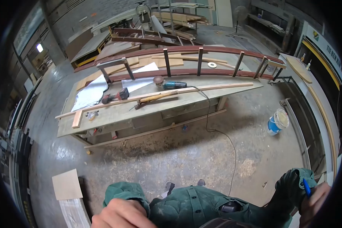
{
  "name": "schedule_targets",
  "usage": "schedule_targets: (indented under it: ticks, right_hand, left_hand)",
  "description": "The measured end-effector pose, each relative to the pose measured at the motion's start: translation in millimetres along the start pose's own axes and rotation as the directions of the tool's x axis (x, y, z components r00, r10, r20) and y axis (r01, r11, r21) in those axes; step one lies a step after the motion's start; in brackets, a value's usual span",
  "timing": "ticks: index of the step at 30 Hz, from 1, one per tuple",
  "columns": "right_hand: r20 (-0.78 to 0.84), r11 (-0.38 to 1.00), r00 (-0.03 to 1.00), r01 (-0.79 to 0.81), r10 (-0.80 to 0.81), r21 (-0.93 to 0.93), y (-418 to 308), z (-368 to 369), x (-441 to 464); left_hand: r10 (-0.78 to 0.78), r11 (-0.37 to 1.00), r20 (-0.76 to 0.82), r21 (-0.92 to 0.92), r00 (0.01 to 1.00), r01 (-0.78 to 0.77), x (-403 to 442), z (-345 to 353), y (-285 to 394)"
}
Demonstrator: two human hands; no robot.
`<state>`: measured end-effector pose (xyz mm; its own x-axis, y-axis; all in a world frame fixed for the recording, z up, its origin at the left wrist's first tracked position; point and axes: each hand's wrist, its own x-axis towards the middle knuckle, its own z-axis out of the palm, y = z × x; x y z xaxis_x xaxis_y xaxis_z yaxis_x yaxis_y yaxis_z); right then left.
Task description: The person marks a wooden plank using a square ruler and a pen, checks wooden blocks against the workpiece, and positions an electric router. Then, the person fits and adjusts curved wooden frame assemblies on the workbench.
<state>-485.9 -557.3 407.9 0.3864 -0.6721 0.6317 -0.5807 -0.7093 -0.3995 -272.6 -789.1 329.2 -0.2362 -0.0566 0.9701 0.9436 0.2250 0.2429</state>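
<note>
Blue pen in right hand, partly legible "BEN" sign beyond

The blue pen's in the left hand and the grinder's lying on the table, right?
Wrong hand: the head view shows the blue pen in the right hand, not the left hand. The grinder is lying on the table, as you said.
</note>
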Motion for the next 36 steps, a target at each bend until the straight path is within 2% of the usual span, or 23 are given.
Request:
schedule_targets:
  ticks: [1,3,5,6,7,11,12,14,15,18,20,22,26,30,31,33,34,36]
  right_hand:
    - [-0.055,0.999,0.998,0.045,-0.044,0.019,3,1,-4]
    - [-0.166,0.992,0.98,0.118,-0.109,0.042,6,1,-12]
    - [-0.287,0.982,0.945,0.18,-0.158,0.053,8,4,-20]
    - [-0.35,0.976,0.92,0.211,-0.178,0.059,10,7,-23]
    - [-0.411,0.969,0.891,0.24,-0.194,0.062,12,9,-26]
    - [-0.637,0.944,0.738,0.326,-0.223,0.047,14,14,-35]
    - [-0.346,0.979,0.925,0.189,-0.154,0.071,20,4,-34]
    - [-0.254,0.989,0.963,0.117,-0.091,0.089,17,-1,-40]
    - [-0.26,0.982,0.958,0.152,-0.119,0.11,19,-1,-37]
    - [-0.339,0.983,0.928,0.178,-0.151,0.048,-10,-4,-56]
    - [-0.323,0.967,0.913,0.216,-0.248,-0.132,-14,-4,-58]
    - [-0.285,0.914,0.893,0.257,-0.349,-0.315,-18,-5,-59]
    - [-0.142,0.694,0.822,0.356,-0.551,-0.626,-24,-4,-61]
    - [0.069,0.35,0.729,0.407,-0.681,-0.844,-28,0,-59]
    - [0.101,0.327,0.728,0.422,-0.678,-0.845,11,20,-17]
    - [0.055,0.214,0.632,0.34,-0.773,-0.916,20,24,-12]
    - [0.132,0.047,0.671,0.241,-0.729,-0.969,15,17,-18]
    - [0.08,-0.003,0.732,0.105,-0.677,-0.994,21,19,-20]
  left_hand:
    - [-0.056,0.997,0.032,-0.049,0.998,0.057,2,2,-3]
    - [-0.063,0.99,0.081,-0.118,0.995,0.073,3,5,-16]
    - [-0.16,0.973,0.061,-0.157,0.985,0.168,-2,10,-23]
    - [-0.217,0.959,0.058,-0.173,0.974,0.224,-4,12,-27]
    - [-0.228,0.944,0.078,-0.225,0.97,0.24,-6,12,-33]
    - [-0.263,0.933,0.108,-0.225,0.959,0.281,-11,14,-39]
    - [-0.288,0.926,0.094,-0.227,0.953,0.302,-13,15,-40]
    - [-0.295,0.904,0.131,-0.282,0.947,0.32,-16,15,-42]
    - [-0.291,0.888,0.19,-0.31,0.938,0.338,-14,11,-44]
    - [-0.278,0.885,0.195,-0.329,0.94,0.33,-19,9,-47]
    - [-0.302,0.878,0.161,-0.338,0.94,0.34,-23,9,-46]
    - [-0.296,0.857,0.191,-0.379,0.936,0.349,-24,5,-47]
    - [-0.289,0.879,0.129,-0.357,0.949,0.316,-28,2,-47]
    - [-0.244,0.9,0.115,-0.344,0.963,0.269,-28,-4,-46]
    - [-0.244,0.899,0.125,-0.344,0.962,0.273,-28,-5,-46]
    - [-0.216,0.926,0.104,-0.294,0.971,0.238,-28,-6,-45]
    - [-0.235,0.918,0.13,-0.297,0.963,0.264,-25,-9,-44]
    - [-0.152,0.934,0.145,-0.303,0.978,0.19,-25,-10,-49]
